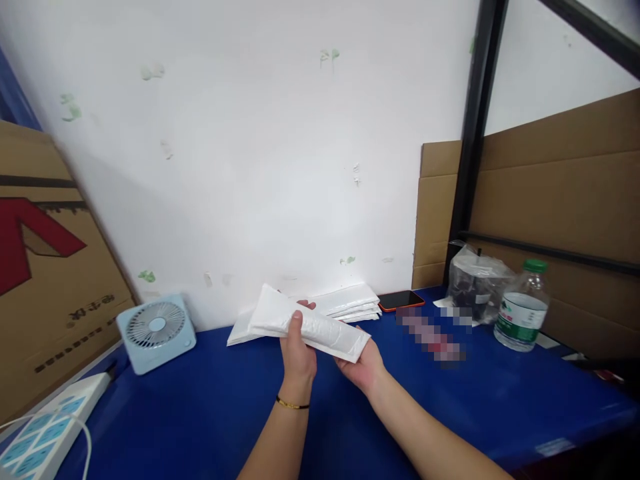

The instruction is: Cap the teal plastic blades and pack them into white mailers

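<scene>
A long white padded envelope (320, 328) is held up above the blue table, tilted down toward the right. My left hand (299, 347) grips it near the middle, thumb on top and fingers underneath. At its right end my right hand (364, 365) cups it from below, the fingers mostly hidden under it. Behind it, against the wall, lies a stack of similar white envelopes (353, 302), partly covered by the held one. Whether the held envelope has anything inside cannot be seen.
A light blue fan (157, 331) and a white power strip (47, 427) are on the left, before a cardboard box (50, 267). To the right are a phone (401, 300), a bagged dark container (475, 283), a water bottle (523, 310) and a black post (477, 133).
</scene>
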The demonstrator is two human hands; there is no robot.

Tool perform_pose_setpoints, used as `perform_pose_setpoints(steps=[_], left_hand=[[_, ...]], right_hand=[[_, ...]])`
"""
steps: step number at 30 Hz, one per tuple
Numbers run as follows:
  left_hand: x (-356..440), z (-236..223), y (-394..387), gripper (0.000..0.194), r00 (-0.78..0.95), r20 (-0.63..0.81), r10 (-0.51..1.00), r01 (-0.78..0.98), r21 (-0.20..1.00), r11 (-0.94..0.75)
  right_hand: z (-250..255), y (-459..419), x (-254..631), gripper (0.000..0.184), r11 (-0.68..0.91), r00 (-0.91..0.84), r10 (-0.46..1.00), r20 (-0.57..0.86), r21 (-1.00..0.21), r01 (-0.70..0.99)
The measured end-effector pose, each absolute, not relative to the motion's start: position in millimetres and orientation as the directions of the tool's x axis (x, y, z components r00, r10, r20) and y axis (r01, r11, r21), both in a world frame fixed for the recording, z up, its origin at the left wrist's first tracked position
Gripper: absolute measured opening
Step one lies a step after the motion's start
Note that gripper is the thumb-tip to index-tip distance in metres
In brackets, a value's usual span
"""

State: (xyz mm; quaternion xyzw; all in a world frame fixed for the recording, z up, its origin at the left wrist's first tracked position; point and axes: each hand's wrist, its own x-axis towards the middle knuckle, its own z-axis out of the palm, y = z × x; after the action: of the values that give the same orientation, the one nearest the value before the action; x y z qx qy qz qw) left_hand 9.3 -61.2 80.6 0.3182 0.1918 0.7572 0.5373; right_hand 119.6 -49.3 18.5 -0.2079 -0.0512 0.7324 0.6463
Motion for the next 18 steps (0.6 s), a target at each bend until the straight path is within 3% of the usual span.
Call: perform_pose_setpoints(steps=[7,15,18], left_hand=[[20,97,-75,0.035,-0.134,0.432,0.892,-0.470,0.765,-0.441],[17,109,-80,0.034,-0.164,0.490,0.856,-0.443,0.739,-0.508],[15,111,-81,0.035,-0.156,0.485,0.860,-0.442,0.745,-0.500]], right_hand=[[10,-47,126,0.023,-0.240,-0.121,0.899,-0.421,-0.243,-0.940],[5,-59,110,0.020,-0.415,-0.182,0.842,-0.507,-0.395,-0.820],[4,-59,110,0.008,-0.404,-0.145,0.849,-0.508,-0.448,-0.798]])
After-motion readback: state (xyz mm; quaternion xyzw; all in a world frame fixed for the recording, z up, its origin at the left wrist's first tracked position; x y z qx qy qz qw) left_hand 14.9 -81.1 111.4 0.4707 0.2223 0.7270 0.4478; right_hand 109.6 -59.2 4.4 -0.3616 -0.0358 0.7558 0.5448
